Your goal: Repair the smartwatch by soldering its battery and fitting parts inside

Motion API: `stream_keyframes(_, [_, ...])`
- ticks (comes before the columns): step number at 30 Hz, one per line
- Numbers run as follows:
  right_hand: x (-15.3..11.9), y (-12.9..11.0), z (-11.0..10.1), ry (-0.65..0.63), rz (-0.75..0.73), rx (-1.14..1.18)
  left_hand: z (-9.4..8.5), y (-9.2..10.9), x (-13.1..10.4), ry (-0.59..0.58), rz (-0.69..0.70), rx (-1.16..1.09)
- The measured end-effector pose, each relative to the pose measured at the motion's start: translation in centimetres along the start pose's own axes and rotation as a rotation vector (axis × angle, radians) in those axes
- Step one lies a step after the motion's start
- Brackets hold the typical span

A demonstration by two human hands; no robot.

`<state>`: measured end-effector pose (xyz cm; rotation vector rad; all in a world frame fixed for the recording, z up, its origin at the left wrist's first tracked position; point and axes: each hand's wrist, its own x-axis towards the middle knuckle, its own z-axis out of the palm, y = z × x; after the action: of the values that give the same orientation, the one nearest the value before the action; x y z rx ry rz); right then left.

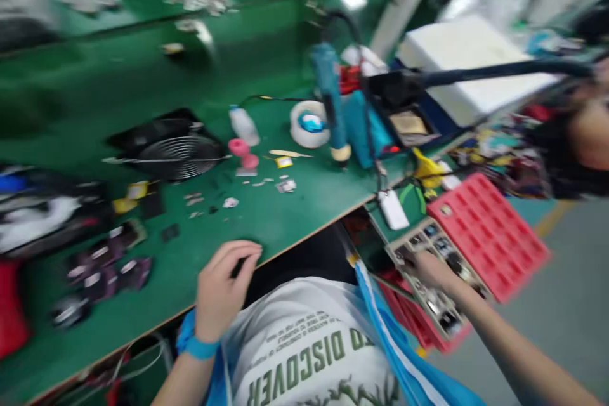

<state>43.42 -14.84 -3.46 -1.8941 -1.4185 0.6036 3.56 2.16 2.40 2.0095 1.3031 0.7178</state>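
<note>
My left hand (223, 285), with a blue band at the wrist, rests at the front edge of the green workbench (314, 203). Its fingers curl round to the thumb, and nothing shows between them. On the right, my right hand (431, 269) reaches down into a compartment of a pale sectioned parts tray (469, 288), among small dark and metallic pieces. Blur hides its fingertips, so whether they grip a piece is unclear. Small loose parts (231, 202) lie beyond my left hand. Several dark purple parts (102, 269) with pale labels sit to its left.
A black fan with a wire guard (178, 155) lies at the back. A blue electric screwdriver (329, 101) hangs near a white tape roll (309, 130). The red slotted tray (490, 235) adjoins the parts tray. A co-worker's hand (587, 85) shows at far right.
</note>
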Motion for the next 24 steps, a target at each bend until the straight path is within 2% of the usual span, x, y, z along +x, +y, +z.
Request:
stream_keyframes(3, [2.1,-5.3,4.0,-0.307,-0.224,0.030,-0.2,0.3,-0.7,-0.055,0.000,-0.067])
stream_keyframes(4, [2.8,-7.2,5.2,-0.361,-0.326,-0.012,-0.3,0.2,-0.9,-0.053,-0.010,-0.070])
stream_keyframes(8, [5.8,-14.3,9.1,-0.390,-0.611,-0.087,-2.1,-1.1,-2.1,0.072,0.011,0.005])
stream_keyframes(11, [8.8,-17.3,11.7,-0.343,-0.773,-0.132,-4.9,-2.5,-3.2,0.235,-0.025,0.168])
stream_keyframes(14, [11.1,-18.4,14.1,-0.266,-0.889,-0.243,-7.8,-3.9,-4.2,0.339,-0.158,0.446])
stream_keyframes(17, [12.1,-18.7,15.7,-0.230,-0.931,-0.314,-9.5,-5.1,-5.0,0.323,-0.256,0.675])
stream_keyframes(21, [12.5,-18.5,15.9,-0.239,-0.941,-0.296,-10.0,-5.9,-5.6,0.309,-0.243,0.713])
stream_keyframes(24, [12.9,-18.0,15.4,-0.236,-0.928,-0.314,-8.9,-5.8,-5.3,0.301,-0.123,0.624])
